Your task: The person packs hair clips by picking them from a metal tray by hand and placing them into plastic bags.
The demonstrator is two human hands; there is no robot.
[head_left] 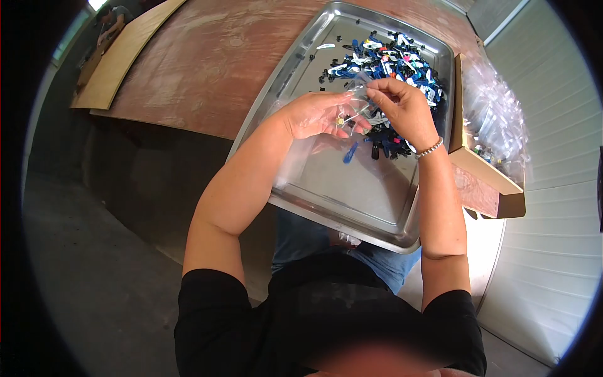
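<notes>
A small clear plastic bag (359, 94) is held between my two hands over the metal tray (352, 195). My left hand (317, 115) cups the bag from the left with its fingers curled round the lower part, where small yellowish and pale bits show through. At the bag's upper edge, thumb and fingers of my right hand (402, 108) are pinched together on the film. Behind and below the hands lies a heap of small clip-like plastic pieces (402, 63) in blue, white and black. One blue piece (350, 152) lies apart, near my left fingertips.
A cardboard box (461, 119) at the tray's right holds many clear bags (493, 107), some with small parts inside. Flat clear bags (290, 160) lie at the tray's left side. The wooden table (213, 63) stretches left; a person (113, 25) sits at the far left.
</notes>
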